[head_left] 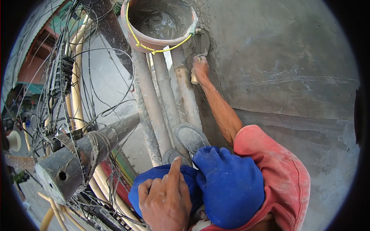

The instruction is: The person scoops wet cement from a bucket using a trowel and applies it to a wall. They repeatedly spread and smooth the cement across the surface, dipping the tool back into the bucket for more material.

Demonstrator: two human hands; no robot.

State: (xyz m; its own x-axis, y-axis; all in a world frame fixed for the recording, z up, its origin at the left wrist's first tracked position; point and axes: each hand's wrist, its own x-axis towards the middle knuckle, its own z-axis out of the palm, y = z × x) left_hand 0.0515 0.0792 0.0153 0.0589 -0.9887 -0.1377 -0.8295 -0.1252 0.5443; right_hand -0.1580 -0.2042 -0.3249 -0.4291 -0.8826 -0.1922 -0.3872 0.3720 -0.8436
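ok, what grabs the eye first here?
The right hand presses a trowel against the grey wall, top centre, beside a bucket of wet mortar. To the left, a tangle of cables hangs round a pole; the left hand rests on a blue knee at the bottom.

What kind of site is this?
Likely an outdoor construction job, up on scaffold poles against a building: grey plastered wall, bucket of wet mortar, trowel in the right hand.

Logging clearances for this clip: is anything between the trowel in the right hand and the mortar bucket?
Nothing visible. The right hand holds the trowel against the wall, right beside the bucket. Only the bucket's own yellow handle hangs at the rim there.
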